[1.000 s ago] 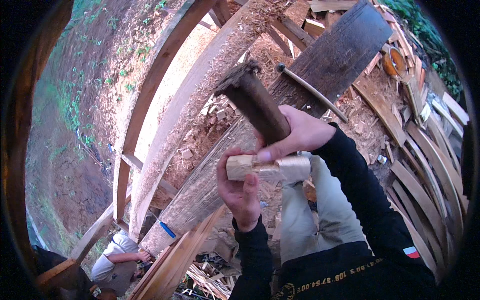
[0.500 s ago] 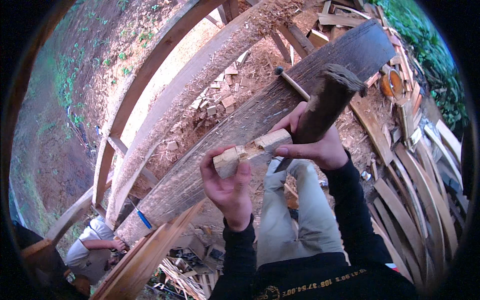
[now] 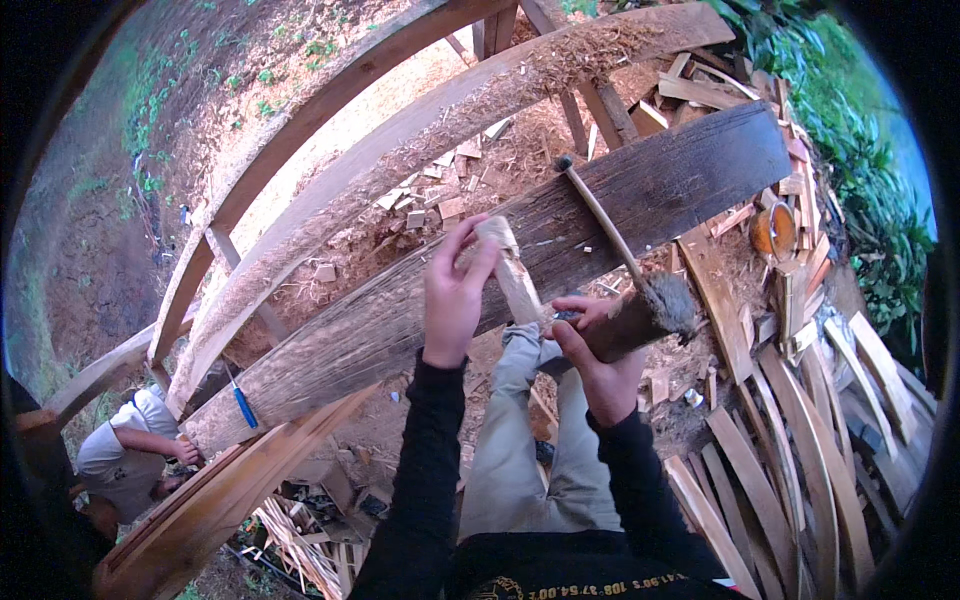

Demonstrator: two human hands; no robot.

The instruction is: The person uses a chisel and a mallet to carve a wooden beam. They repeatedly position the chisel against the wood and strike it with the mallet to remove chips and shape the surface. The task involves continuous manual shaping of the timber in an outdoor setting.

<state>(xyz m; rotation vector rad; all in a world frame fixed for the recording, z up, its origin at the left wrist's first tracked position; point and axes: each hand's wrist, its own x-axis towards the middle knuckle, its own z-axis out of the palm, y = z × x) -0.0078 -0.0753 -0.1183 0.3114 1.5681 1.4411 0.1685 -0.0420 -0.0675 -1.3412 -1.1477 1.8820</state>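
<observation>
My left hand [image 3: 458,290] pinches the upper end of a short, pale wooden block [image 3: 516,280], now tilted steeply above a long dark plank. My right hand [image 3: 605,370] is closed round a chisel [image 3: 625,328] with a thick, dark wooden handle. Its frayed butt points right; its working end is beside the block's lower end, and the blade is mostly hidden. The right fingertips are close to the block, but I cannot tell whether they touch it. A slim stick with a dark knob [image 3: 600,215] lies across the plank, its near end hidden behind the chisel handle.
The long plank [image 3: 690,160] crosses before me, with a blue-handled tool [image 3: 243,405] on its left end. Beyond it stand curved timbers [image 3: 330,190]. Another person's hand [image 3: 185,450] is at lower left. Curved boards [image 3: 800,440] are piled at right, near an orange round container [image 3: 775,232].
The block has swung from nearly level to steep, its left-hand end rising with my left hand. The chisel handle has tipped down to the right, and my right hand has moved lower.
</observation>
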